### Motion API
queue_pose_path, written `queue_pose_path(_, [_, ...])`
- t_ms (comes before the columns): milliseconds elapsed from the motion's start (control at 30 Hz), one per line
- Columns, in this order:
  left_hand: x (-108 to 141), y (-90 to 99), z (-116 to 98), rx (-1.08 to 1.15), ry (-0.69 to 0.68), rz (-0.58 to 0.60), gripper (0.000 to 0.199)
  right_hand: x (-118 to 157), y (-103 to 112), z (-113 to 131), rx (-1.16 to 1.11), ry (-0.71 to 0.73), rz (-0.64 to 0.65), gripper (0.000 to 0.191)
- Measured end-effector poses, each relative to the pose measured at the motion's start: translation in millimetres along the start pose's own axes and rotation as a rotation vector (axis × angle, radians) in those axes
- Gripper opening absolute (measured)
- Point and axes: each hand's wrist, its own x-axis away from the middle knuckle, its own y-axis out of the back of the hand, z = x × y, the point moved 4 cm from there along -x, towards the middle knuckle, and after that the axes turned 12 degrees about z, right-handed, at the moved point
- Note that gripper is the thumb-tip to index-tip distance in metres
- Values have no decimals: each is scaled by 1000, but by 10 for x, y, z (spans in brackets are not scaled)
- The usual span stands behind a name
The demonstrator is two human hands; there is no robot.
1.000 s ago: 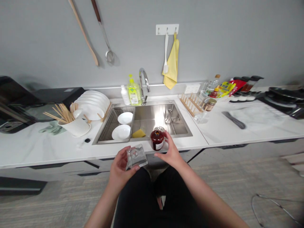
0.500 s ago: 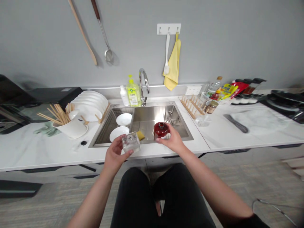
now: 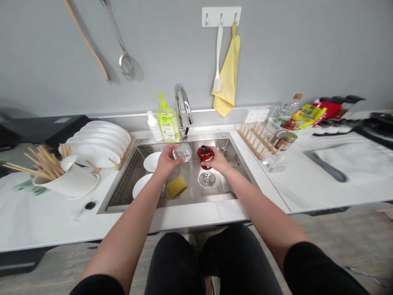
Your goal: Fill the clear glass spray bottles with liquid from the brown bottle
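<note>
Over the sink (image 3: 211, 200), my left hand (image 3: 167, 161) grips a clear, square container (image 3: 182, 152), thumb along its near side. My right hand (image 3: 217, 159) is wrapped around the right side of a glossy dark red, rounded bottle (image 3: 204, 156) with a narrow top and part of a pale label showing. The two objects are apart, the container left of the bottle. Below them in the basin lie a yellow sponge (image 3: 176, 187) and a round drain (image 3: 207, 179). Two white bowls (image 3: 141, 184) sit at the left of the sink, partly hidden by my left arm.
Behind the sink stand a faucet (image 3: 183, 110), a green soap bottle (image 3: 168, 125) and a white bottle (image 3: 155, 126). Racked plates (image 3: 98, 141) and a chopstick holder (image 3: 69, 180) are left; a wooden rack (image 3: 255, 138), jar (image 3: 286, 140) and black-handled utensil (image 3: 330, 167) are right.
Both hands have moved forward, carrying the clear container and red bottle from the sink's front edge to over the basin. The view has shifted closer; the sponge and drain show more fully.
</note>
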Motion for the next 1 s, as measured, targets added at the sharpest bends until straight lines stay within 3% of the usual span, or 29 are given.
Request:
queue_pose_path(133, [-195,43,351,-15,27,19,80,-71,-85,-261,32,40,31,86])
queue_pose_path(300, [-218,112,567,-35,72,75,88,-105,-42,-307,70,117,61,86])
queue_pose_path(500, [-190,90,514,-9,51,148,94,-128,-42,-282,110,163,58,87])
queue_pose_path(700, [-159,25,430,-56,-4,188,81,-131,-42,-281,150,204,62,87])
queue_pose_path(1000, [-120,-6,350,-83,6,198,81,-108,-62,-238,233,232,51,86])
